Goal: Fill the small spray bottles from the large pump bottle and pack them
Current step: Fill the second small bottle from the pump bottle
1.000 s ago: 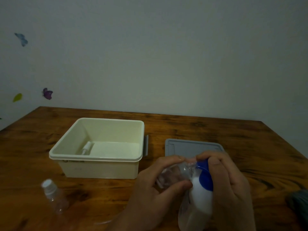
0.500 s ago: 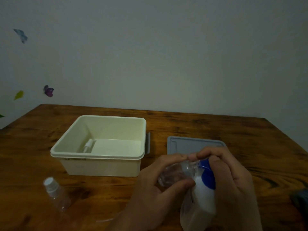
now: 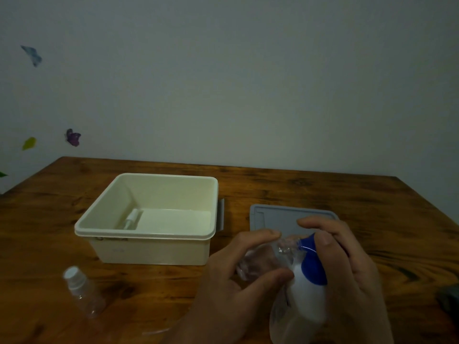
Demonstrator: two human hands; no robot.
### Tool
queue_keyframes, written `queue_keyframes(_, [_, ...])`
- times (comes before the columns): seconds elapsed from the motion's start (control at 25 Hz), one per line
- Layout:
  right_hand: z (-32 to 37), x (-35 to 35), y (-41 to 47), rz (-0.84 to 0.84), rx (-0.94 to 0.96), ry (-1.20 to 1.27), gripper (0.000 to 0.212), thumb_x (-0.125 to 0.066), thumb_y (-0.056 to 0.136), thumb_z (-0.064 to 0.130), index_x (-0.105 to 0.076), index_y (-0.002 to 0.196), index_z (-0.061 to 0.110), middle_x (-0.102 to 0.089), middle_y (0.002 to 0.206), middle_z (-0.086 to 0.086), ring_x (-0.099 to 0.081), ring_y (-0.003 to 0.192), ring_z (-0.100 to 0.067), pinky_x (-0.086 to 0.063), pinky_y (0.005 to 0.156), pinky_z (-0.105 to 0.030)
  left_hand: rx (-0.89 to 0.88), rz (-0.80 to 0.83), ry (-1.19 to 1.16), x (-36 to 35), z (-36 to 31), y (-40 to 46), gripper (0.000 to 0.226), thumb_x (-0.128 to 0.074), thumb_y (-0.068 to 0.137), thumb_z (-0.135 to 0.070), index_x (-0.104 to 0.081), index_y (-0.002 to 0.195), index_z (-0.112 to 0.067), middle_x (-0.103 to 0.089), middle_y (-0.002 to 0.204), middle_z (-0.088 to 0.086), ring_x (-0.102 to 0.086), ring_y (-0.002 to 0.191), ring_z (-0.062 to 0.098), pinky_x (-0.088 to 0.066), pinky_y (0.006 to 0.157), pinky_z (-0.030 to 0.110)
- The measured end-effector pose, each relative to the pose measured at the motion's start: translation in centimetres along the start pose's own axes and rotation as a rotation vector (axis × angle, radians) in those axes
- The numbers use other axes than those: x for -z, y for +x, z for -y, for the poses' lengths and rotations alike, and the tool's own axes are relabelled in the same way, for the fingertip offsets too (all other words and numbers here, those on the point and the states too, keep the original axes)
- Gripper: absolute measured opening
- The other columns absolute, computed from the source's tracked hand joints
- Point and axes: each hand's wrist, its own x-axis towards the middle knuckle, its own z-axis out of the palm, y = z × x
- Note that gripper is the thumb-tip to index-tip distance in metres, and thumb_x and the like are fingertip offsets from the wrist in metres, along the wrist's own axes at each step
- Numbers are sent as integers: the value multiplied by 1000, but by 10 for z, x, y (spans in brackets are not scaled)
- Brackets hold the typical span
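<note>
- A small clear spray bottle point(image 3: 260, 263) is held tilted in the left hand point(image 3: 238, 289), pinched between the thumb below and the fingers curled over its top.
- Its open neck is brought against the blue pump head point(image 3: 313, 263) of the large pump bottle point(image 3: 304, 304), which stands at the near edge of the wooden table point(image 3: 347, 194).
- The pump bottle is gripped around its top by the right hand point(image 3: 347, 276), with the fingers wrapped over the blue head.
- Liquid flow cannot be made out in the dim light.
- A second small bottle point(image 3: 83, 294) with a white cap is seen lying on the table, near left.
- A cream plastic box point(image 3: 149, 249) stands open beyond it; a white spray part point(image 3: 133, 218), possibly a capped bottle, lies inside.
- A grey lid point(image 3: 280, 217) lies flat just right of the box.
</note>
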Motion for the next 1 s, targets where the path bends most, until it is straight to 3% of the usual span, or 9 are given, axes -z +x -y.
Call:
queue_keyframes(0.16, [-5,0,3,37,12,12,27,-40,71,51,-62,81,40,-66,83,8,-60,60,-12,-46,52,-22,7,19,13,0,4,-1,60,-81,62,-42,-48,106,-69,-50,114,-46,-48,109,-17,-43,80,2])
queue_keyframes(0.28, [-4,0,4,48,23,27,26,-39,72,47,-63,76,35,-69,83,8,-64,69,-11,-50,60,-20,-5,18,8,0,4,-1,61,-80,61,-44,-49,108,-66,-52,115,-43,-50,110,-14,-44,80,2])
queue_keyframes(0.52, [0,-1,1,6,16,-21,30,-37,73,55,-60,81,37,-63,82,11,-57,61,-5,-41,51,-6,-31,12,6,1,2,1,56,-77,67,-40,-49,109,-64,-51,115,-43,-52,108,-12,-46,78,4])
queue_keyframes(0.64, [0,0,-1,-8,46,-31,27,-38,75,54,-60,82,40,-63,83,11,-57,60,-5,-41,50,-6,-23,10,8,0,1,1,51,-67,67,-45,-48,110,-66,-51,116,-44,-52,109,-12,-46,79,4])
queue_keyframes(0.8, [-6,1,2,17,75,-2,26,-38,77,45,-61,81,35,-66,82,11,-61,66,-7,-45,55,-11,-17,24,26,-1,4,-1,53,-69,67,-46,-48,111,-65,-49,116,-45,-49,110,-14,-45,81,3])
queue_keyframes(0.88, [-7,2,2,25,77,-7,27,-37,77,43,-62,80,34,-68,83,15,-63,73,-5,-48,60,-10,-8,32,16,-1,5,-2,59,-79,65,-43,-49,111,-64,-50,117,-43,-51,111,-12,-47,82,6])
queue_keyframes(1.0, [-6,0,1,3,50,0,27,-37,75,47,-62,78,39,-67,83,14,-62,69,-9,-47,56,-14,-2,4,3,-2,4,-3,60,-76,67,-30,-50,107,-65,-52,113,-44,-51,108,-13,-46,78,4])
